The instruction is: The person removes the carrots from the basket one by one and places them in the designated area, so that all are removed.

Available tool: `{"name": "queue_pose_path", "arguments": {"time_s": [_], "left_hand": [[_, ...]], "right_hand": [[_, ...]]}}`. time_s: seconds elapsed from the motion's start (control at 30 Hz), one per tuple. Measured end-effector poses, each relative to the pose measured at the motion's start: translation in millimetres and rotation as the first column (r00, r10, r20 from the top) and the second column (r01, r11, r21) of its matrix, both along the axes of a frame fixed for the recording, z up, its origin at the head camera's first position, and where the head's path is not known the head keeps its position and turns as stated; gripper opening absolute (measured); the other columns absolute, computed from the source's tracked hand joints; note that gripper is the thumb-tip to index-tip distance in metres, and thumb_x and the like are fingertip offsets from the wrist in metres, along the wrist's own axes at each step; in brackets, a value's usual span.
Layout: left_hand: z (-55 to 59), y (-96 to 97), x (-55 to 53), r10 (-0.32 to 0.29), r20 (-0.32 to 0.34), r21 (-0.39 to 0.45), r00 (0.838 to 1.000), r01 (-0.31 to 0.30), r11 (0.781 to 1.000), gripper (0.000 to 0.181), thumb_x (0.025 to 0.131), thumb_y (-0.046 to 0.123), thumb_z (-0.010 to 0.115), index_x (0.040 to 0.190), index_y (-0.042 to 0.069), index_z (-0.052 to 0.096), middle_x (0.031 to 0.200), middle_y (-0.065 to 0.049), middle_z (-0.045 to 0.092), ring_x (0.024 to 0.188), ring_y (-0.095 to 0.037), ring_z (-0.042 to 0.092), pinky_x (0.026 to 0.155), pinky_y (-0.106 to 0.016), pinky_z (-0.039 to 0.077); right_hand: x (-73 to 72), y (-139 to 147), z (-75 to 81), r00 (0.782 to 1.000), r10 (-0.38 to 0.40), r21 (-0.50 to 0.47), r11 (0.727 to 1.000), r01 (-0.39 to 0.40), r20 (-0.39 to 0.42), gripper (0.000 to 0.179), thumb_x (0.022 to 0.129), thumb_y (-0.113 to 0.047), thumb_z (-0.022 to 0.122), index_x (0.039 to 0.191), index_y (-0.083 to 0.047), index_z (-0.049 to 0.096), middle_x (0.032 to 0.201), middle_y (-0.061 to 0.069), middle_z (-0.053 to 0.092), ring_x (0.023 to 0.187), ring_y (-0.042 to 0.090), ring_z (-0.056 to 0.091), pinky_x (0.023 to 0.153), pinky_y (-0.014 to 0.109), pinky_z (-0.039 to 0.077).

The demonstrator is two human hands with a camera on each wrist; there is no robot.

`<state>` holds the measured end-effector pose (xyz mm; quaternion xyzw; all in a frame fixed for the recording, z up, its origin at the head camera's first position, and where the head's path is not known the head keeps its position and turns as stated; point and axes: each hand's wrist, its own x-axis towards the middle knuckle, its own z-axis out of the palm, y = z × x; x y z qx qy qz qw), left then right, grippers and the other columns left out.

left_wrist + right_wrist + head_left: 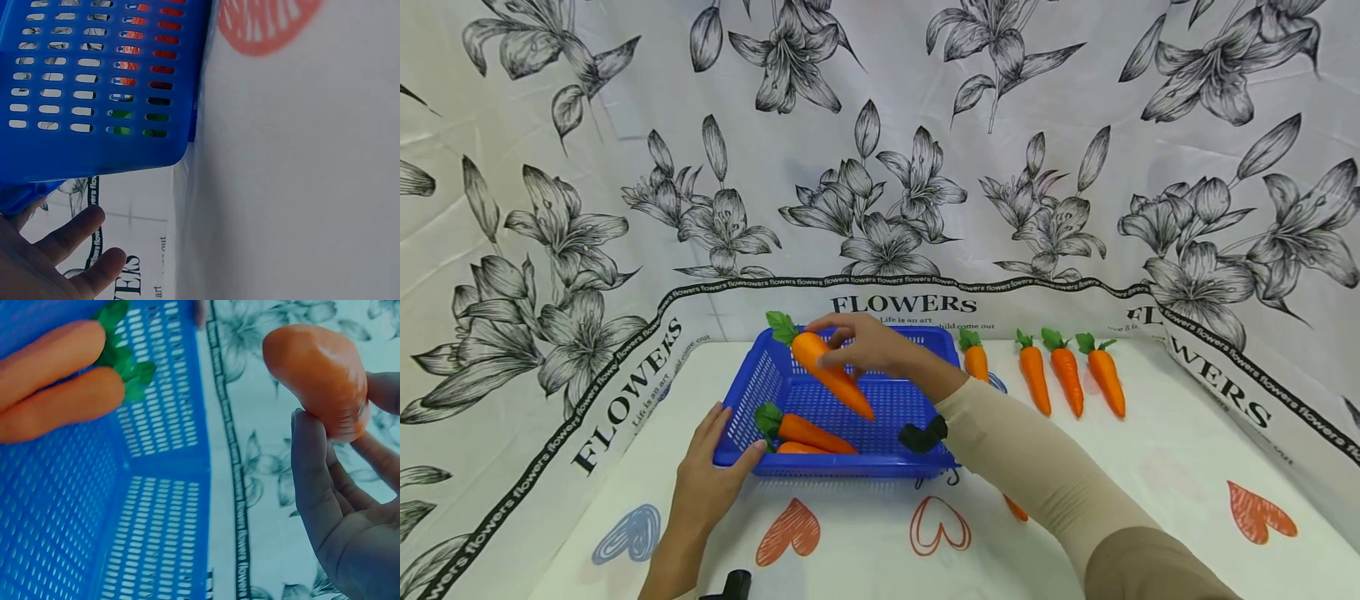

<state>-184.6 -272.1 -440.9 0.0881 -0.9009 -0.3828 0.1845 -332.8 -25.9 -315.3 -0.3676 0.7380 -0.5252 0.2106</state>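
Note:
My right hand (872, 343) pinches a toy carrot (831, 371) over the blue plastic basket (842, 468). The carrot slants, its green leaves at upper left and its tip towards lower right. In the right wrist view, fingers and thumb hold the carrot (319, 369) from the side. Two carrots (816, 433) lie inside the basket at front left, leaves towards the left wall. At the basket's front left corner, my left hand (711, 475) touches the rim, thumb at the front, fingers along the left side. The left wrist view shows straight, spread fingers (75, 234).
Several carrots (1065, 375) lie in a row right of the basket, one partly behind it. Below my right forearm an orange tip (1016, 508) shows. A white cloth (850, 542) with printed hearts covers the table; a flower-printed curtain (880, 250) stands behind.

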Motion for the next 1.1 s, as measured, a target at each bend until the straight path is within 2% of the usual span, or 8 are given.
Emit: {"name": "queue_pose_path", "arguments": {"time_s": [0.2,0.47,0.77,0.97,1.1], "left_hand": [[0.7,1.1,0.1,0.0,0.007,0.006,1.0,0.0,1.0,0.084,0.086,0.049,0.067,0.153,0.013,0.03,0.159,-0.006,0.018,0.142,-0.038,0.017,0.104,-0.066,0.022],[2.1,2.2,1.0,-0.005,0.014,0.002,1.0,0.005,1.0,0.084,0.087,0.048,0.068,0.153,0.013,0.03,0.159,-0.004,0.017,0.142,-0.039,0.018,0.105,-0.066,0.022],[3.8,2.6,2.3,-0.009,0.017,-0.004,1.0,0.009,1.0,0.084,0.086,0.047,0.068,0.153,0.013,0.03,0.159,-0.005,0.017,0.142,-0.038,0.017,0.105,-0.065,0.021],[3.5,2.7,1.5,-0.006,0.014,-0.007,1.0,0.006,1.0,0.084,0.086,0.048,0.068,0.153,0.013,0.03,0.159,-0.004,0.016,0.142,-0.038,0.017,0.106,-0.065,0.021],[1.8,1.4,2.3,0.003,0.016,-0.009,1.0,-0.003,1.0,0.085,0.086,0.049,0.068,0.153,0.013,0.03,0.159,-0.004,0.017,0.142,-0.039,0.017,0.105,-0.066,0.021]], "right_hand": [[15.6,9.7,10.8,0.999,-0.034,-0.036,0.999,0.034,-0.011,0.051,0.086,-0.014,0.072,0.134,-0.02,0.057,0.104,0.013,0.063,0.082,0.03,0.065,0.061,0.043,0.058],[31.8,24.3,21.0,0.997,-0.077,-0.107,0.991,0.078,0.019,0.051,0.086,-0.011,0.071,0.134,-0.018,0.057,0.105,0.015,0.063,0.083,0.03,0.065,0.06,0.041,0.058],[44.7,38.4,20.9,0.994,-0.083,-0.2,0.975,0.097,0.075,0.052,0.087,-0.008,0.07,0.136,-0.012,0.055,0.105,0.02,0.06,0.085,0.034,0.064,0.06,0.042,0.058],[54.8,49.5,18.8,0.991,-0.116,-0.247,0.96,0.129,0.067,0.053,0.087,-0.01,0.07,0.137,-0.011,0.054,0.103,0.021,0.059,0.086,0.035,0.064,0.065,0.048,0.058],[60.2,56.1,16.7,0.988,-0.137,-0.268,0.951,0.152,0.074,0.051,0.088,-0.012,0.071,0.136,-0.013,0.055,0.104,0.021,0.059,0.085,0.035,0.064,0.063,0.048,0.058]]}}
